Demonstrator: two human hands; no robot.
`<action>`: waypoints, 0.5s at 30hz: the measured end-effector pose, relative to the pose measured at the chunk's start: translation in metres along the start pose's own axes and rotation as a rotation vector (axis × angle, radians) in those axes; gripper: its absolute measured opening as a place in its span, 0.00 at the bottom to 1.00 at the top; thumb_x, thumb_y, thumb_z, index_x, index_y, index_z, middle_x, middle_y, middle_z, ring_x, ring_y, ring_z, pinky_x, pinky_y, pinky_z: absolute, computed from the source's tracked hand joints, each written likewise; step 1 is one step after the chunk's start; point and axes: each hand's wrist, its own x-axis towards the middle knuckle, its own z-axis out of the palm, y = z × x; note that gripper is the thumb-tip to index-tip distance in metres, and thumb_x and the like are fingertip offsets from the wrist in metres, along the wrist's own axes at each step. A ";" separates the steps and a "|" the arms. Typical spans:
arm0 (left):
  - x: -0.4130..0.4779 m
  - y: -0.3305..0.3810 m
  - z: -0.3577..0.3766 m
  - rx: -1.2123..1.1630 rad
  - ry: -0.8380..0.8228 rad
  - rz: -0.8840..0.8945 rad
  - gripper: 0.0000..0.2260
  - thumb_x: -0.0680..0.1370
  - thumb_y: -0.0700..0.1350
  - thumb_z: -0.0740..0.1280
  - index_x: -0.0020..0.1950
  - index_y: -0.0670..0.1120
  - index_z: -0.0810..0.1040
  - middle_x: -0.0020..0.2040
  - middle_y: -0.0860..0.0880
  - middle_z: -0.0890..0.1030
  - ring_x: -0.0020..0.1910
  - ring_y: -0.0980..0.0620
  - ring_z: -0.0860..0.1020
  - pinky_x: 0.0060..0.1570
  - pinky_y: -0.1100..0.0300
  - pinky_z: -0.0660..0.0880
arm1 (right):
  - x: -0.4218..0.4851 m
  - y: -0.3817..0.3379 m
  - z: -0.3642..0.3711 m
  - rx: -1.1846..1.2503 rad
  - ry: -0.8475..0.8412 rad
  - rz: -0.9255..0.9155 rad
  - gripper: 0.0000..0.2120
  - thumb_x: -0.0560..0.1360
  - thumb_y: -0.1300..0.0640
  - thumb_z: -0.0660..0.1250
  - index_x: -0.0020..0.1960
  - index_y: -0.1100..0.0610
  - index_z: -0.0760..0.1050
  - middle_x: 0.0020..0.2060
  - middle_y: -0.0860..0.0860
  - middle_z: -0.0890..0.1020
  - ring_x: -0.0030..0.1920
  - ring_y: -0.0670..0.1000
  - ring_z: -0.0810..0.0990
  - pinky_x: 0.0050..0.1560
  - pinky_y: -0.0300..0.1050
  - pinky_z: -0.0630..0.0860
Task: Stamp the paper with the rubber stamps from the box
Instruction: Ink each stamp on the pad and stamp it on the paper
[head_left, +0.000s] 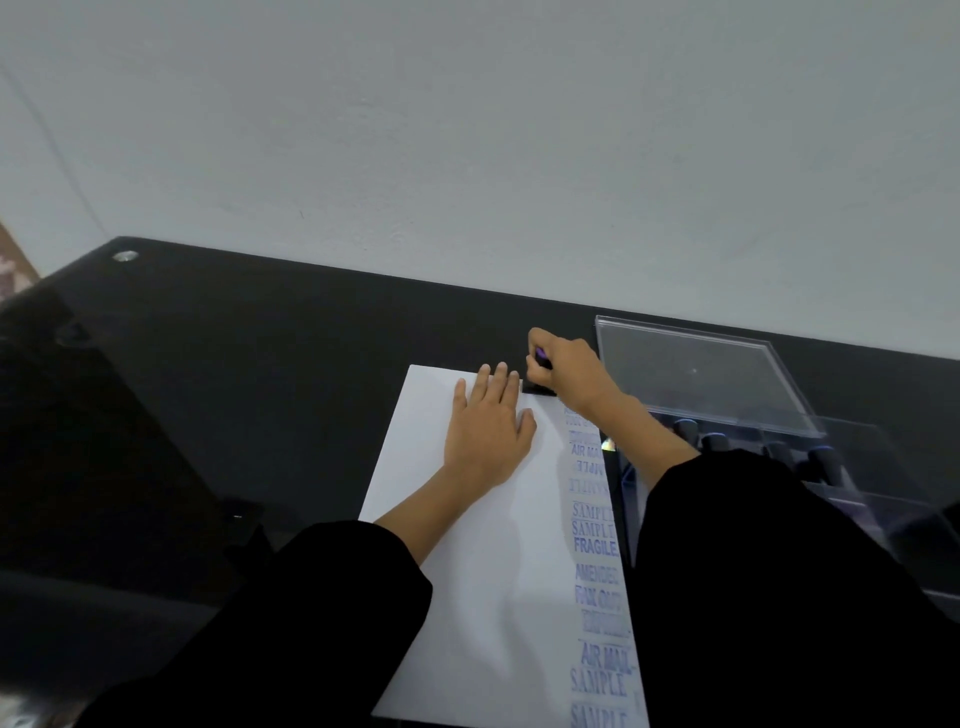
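A white sheet of paper (467, 597) lies on the dark table, with a column of blue stamped words such as SAMPLE, FRAGILE and AIR MAIL down its right edge. My left hand (488, 431) lies flat on the paper's upper part, fingers straight. My right hand (571, 374) grips a black rubber stamp (537, 387) with a purple top and holds it down on the paper's far right corner. A clear plastic box (852, 478) to the right holds several black stamps, and its lid (696, 374) stands open.
The black glossy table (234, 389) runs up to a pale wall at the back. A round metal fitting (124, 256) sits at its far left corner. Black sleeves cover both forearms.
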 end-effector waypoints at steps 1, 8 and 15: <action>0.000 0.000 0.000 0.000 -0.002 -0.001 0.25 0.82 0.53 0.46 0.77 0.46 0.48 0.78 0.48 0.49 0.78 0.49 0.45 0.75 0.50 0.43 | -0.003 -0.001 0.001 -0.010 0.009 0.000 0.07 0.79 0.60 0.59 0.43 0.57 0.63 0.30 0.49 0.69 0.30 0.49 0.67 0.30 0.34 0.61; 0.001 0.001 0.000 -0.001 -0.011 -0.016 0.25 0.82 0.55 0.46 0.77 0.47 0.48 0.78 0.49 0.49 0.78 0.49 0.45 0.75 0.51 0.42 | -0.011 -0.005 0.004 -0.049 0.021 0.016 0.06 0.80 0.58 0.58 0.46 0.57 0.62 0.37 0.54 0.73 0.35 0.51 0.70 0.31 0.32 0.63; 0.001 0.000 0.001 0.007 -0.002 -0.009 0.25 0.82 0.54 0.46 0.77 0.46 0.48 0.78 0.48 0.49 0.78 0.49 0.45 0.75 0.51 0.42 | -0.010 -0.005 0.004 -0.052 0.032 0.015 0.06 0.80 0.58 0.58 0.45 0.57 0.62 0.36 0.54 0.72 0.33 0.50 0.69 0.31 0.33 0.63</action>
